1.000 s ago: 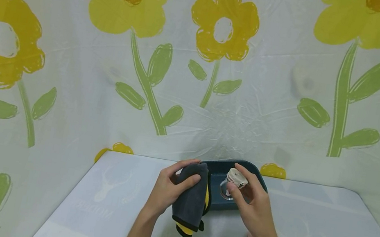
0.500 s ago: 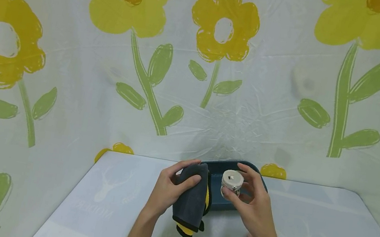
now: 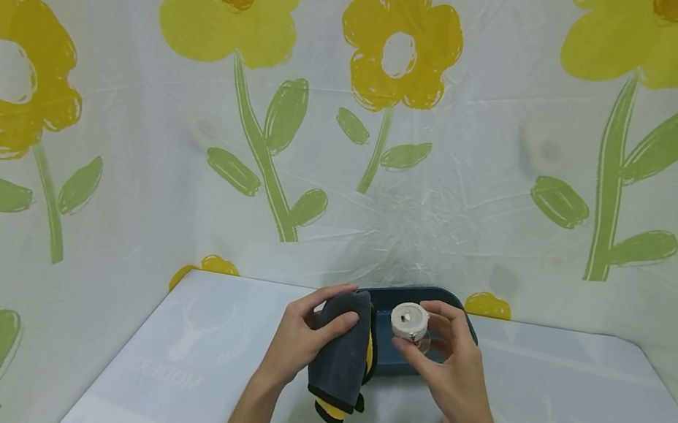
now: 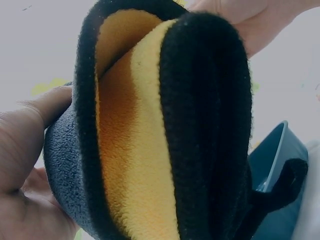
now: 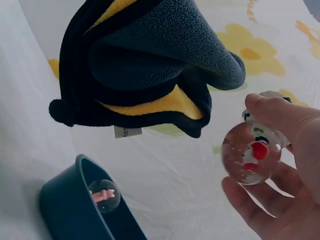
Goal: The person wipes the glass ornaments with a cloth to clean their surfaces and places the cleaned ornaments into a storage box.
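Near the counter's (image 3: 547, 407) far edge, your left hand (image 3: 305, 332) grips the folded cloth (image 3: 339, 356) and your right hand (image 3: 455, 363) pinches the snow globe (image 5: 251, 152), apparently for wiping, which would call for bringing the two together.

Soft, even, slightly dim light fills the head view, leaving faint shadows on the desk (image 3: 213, 376) before the tray (image 3: 381, 355) and sheen on the crinkled backdrop (image 3: 423, 228) beyond the desk's far edge. The left wrist view loses detail in the dark trim (image 4: 210, 125) of the cloth (image 4: 147, 140) against a pale blur; the right wrist view looks hazy.
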`<state>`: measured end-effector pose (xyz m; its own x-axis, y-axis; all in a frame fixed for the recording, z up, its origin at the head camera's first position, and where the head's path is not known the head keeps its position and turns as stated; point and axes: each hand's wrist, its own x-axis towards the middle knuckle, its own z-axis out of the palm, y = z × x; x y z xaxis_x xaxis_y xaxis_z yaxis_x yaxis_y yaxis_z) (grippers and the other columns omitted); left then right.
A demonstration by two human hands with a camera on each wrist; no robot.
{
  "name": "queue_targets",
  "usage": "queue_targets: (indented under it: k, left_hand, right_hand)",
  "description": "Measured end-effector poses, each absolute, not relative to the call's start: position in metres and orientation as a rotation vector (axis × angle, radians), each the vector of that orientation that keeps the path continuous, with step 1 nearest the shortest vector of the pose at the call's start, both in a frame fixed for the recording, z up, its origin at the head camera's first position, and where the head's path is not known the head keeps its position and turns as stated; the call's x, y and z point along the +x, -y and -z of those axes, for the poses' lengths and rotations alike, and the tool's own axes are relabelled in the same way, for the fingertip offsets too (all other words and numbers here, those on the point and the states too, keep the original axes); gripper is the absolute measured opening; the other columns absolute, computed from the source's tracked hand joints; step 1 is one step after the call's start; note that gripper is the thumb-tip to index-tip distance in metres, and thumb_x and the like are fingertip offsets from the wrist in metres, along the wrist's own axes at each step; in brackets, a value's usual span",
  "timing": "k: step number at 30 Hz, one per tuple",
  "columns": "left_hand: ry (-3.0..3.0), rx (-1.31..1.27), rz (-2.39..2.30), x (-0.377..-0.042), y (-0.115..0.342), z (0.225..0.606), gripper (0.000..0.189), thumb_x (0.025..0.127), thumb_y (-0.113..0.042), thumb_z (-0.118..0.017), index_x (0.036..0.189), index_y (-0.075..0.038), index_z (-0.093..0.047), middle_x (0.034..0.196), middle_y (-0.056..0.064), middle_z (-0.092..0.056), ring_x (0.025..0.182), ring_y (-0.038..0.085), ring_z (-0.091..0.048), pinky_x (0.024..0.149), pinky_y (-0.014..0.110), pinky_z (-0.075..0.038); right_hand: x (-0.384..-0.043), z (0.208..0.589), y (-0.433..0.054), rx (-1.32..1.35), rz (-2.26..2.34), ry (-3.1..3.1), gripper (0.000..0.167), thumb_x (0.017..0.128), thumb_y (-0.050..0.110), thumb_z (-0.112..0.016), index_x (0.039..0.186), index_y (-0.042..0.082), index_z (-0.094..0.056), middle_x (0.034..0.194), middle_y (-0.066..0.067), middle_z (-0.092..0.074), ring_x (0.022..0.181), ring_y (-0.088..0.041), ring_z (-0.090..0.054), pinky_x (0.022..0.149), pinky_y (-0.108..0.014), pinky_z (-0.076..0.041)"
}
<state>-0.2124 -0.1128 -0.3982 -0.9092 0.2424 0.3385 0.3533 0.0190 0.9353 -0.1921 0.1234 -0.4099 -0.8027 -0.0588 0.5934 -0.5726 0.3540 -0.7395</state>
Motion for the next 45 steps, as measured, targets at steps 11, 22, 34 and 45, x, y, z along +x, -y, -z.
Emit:
queue_targets:
  k: [11, 22, 34, 45]
  left_hand:
    - [2.177, -0.65, 2.049, -0.2138, 0.113, 0.3997, 0.042, 0.093, -0.014, -0.067, 0.134, -0.012, -0.059, 0.113, 0.018, -0.068, 0.079, 0.018, -0.073, 0.068, 0.032, -0.06]
    - [2.178, -0.645, 2.046, -0.2131, 0.1132, 0.3995, 0.042, 0.093, -0.014, -0.068, 0.134, -0.012, -0.06, 0.114, 0.017, -0.068, 0.078, 0.017, -0.072, 0.067, 0.032, -0.06]
    - [2.173, -0.638, 2.063, -0.2129, 0.1132, 0.3986, 0.042, 0.093, -0.014, -0.068, 0.134, -0.014, -0.06, 0.113, 0.019, -0.068, 0.078, 0.017, -0.072, 0.066, 0.033, -0.06]
    - [2.165, -0.639, 2.07, -0.2124, 0.1132, 0.3983, 0.041, 0.092, -0.014, -0.068, 0.133, -0.014, -0.061, 0.112, 0.019, -0.069, 0.079, 0.019, -0.073, 0.067, 0.034, -0.06]
  right_hand:
    - [-0.192, 0.4088, -0.1206, 0.554, -1.389, 2.199, 0.066, 0.082, 0.014, -0.08, 0.14, 0.026, -0.05, 0.108, 0.003, -0.069, 0.085, -0.006, -0.058, 0.067, -0.02, -0.049]
    - [-0.193, 0.4101, -0.1211, 0.552, -1.336, 2.209, 0.065, 0.082, 0.017, -0.081, 0.139, 0.028, -0.051, 0.118, 0.006, -0.065, 0.095, -0.002, -0.056, 0.059, -0.022, -0.048]
    - [-0.1938, 0.4121, -0.1205, 0.538, -1.428, 2.236, 0.052, 0.076, 0.01, -0.085, 0.119, 0.023, -0.06, 0.112, 0.007, -0.064, 0.092, -0.009, -0.062, 0.068, -0.024, -0.058]
    - [-0.1928, 0.4141, -0.1172, 0.574, -1.467, 2.261, 0.053, 0.076, 0.008, -0.084, 0.12, 0.027, -0.062, 0.117, 0.009, -0.062, 0.102, -0.012, -0.063, 0.079, -0.027, -0.058]
